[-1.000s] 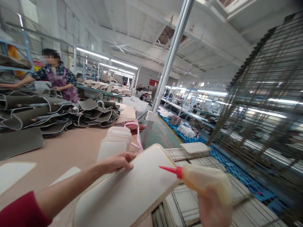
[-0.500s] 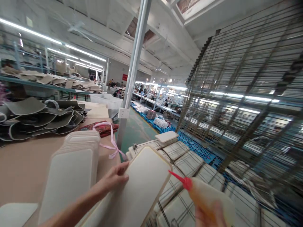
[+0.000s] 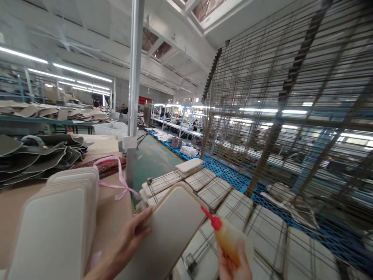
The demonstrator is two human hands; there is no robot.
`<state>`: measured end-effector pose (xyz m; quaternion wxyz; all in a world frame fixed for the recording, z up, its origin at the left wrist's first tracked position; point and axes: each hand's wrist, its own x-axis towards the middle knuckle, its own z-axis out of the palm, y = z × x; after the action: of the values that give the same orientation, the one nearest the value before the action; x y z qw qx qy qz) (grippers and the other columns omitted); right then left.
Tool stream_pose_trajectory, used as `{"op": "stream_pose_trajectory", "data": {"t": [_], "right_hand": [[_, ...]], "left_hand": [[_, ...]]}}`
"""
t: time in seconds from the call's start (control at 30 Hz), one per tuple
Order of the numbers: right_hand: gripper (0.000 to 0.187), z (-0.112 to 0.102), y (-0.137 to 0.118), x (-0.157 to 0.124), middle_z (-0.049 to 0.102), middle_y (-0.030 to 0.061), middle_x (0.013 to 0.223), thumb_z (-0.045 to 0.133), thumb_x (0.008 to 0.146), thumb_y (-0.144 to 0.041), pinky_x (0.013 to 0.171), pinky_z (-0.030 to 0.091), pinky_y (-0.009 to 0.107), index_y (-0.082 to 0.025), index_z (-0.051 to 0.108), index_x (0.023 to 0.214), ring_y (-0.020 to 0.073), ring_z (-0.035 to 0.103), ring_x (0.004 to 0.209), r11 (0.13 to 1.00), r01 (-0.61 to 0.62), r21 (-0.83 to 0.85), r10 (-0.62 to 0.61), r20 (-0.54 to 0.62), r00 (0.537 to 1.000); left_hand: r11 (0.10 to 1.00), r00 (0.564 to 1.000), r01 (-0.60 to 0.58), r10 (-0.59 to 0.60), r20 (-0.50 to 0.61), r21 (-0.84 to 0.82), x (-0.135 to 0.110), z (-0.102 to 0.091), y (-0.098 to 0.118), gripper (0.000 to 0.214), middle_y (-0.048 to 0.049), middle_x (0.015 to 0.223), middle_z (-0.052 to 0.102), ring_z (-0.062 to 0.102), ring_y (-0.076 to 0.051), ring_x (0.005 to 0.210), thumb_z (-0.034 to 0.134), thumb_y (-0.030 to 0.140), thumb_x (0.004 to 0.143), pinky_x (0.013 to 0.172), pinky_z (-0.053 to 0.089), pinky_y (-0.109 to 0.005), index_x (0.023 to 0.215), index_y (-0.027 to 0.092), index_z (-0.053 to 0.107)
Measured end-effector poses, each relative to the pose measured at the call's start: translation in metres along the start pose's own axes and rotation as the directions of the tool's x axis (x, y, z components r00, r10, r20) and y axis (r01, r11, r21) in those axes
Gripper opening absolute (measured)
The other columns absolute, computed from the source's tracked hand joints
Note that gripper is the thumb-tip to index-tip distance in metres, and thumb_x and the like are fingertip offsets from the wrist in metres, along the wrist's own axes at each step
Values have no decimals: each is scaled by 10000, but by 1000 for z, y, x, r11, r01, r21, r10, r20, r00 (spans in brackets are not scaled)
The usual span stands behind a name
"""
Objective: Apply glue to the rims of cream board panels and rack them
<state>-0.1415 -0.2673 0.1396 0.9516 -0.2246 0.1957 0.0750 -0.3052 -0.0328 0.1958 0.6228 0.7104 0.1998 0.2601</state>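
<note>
My left hand [image 3: 138, 229] grips the left edge of a pale board with rounded corners [image 3: 171, 225], thumb on its face, holding it tilted in front of me. In my right hand [image 3: 234, 260] is a translucent squeeze bottle [image 3: 230, 237] with amber liquid inside and a red nozzle [image 3: 208, 216]. The nozzle tip is at the board's right edge, near its upper right corner; whether it touches I cannot tell. To the left, a stack of similar pale boards [image 3: 55, 221] leans on the brown tabletop [image 3: 110, 210].
Wire racks holding pale boards [image 3: 233, 204] lie below and right of my hands. A tall wire rack [image 3: 262, 97] rises at the right. A metal post [image 3: 134, 77] stands ahead. Grey cut pieces [image 3: 37, 155] and a pink ribbon [image 3: 122, 182] lie on the left table.
The view has turned right, so the surroundings shift left. The bottle is now more fully in view, with its nozzle still at the board's right edge. Both hands keep their holds.
</note>
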Motion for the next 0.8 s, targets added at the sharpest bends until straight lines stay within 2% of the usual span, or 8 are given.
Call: {"op": "stream_pose_trajectory", "data": {"t": [0.2,0.27,0.37,0.43,0.57,0.7,0.8], "right_hand": [[720,3,-24,-12,672,-8,799,885,302,-248,584,564,245,-167,569,944,177,643,712,993,-63,101,70,-61,996],[703,1,-32,-13,671,5,788,884,315,-242,582,558,231,-154,575,940,175,643,701,990,-77,117,87,-78,993],[585,-1,-43,-14,674,34,822,861,433,-263,590,554,229,-145,578,931,172,643,706,988,-78,136,91,-89,992],[563,-2,-48,-14,673,40,838,858,447,-259,601,556,236,-140,579,921,174,642,719,987,-75,145,88,-83,993],[676,-5,-54,-15,673,39,848,886,313,-227,617,555,235,-129,582,909,174,639,722,987,-81,142,91,-67,994],[698,4,-50,-22,671,26,853,887,311,-241,609,554,227,-125,583,929,156,635,716,989,-80,123,86,-46,995],[695,16,-43,-33,670,24,861,890,319,-254,604,557,228,-129,586,932,154,634,709,992,-66,105,69,-28,997]], "left_hand": [[994,998,-68,69,-9,85,-13,39,4,482,-72,1108,658,560,-296,1094,730,407,565,971,405,-384,994,189,705],[994,997,-81,81,-1,78,-17,51,7,464,-72,1116,654,561,-296,1092,723,397,568,959,416,-383,986,196,710],[995,997,-83,83,-3,50,-21,68,10,442,-70,1122,650,558,-299,1098,713,366,561,947,425,-391,972,204,717],[994,996,-93,93,5,65,-23,75,9,423,-66,1114,654,555,-296,1103,698,332,571,953,418,-402,975,207,717],[965,979,-202,195,58,165,-24,80,1,400,-54,1143,640,538,-261,1131,613,264,674,974,399,-387,1067,225,680],[886,944,-329,301,134,326,-21,76,-8,406,-53,1159,631,562,-232,1098,514,216,755,946,423,-344,1141,248,639],[838,930,-367,323,177,404,-10,75,-13,426,-42,1168,625,558,-221,1095,476,202,781,942,417,-320,1180,267,611]]}}
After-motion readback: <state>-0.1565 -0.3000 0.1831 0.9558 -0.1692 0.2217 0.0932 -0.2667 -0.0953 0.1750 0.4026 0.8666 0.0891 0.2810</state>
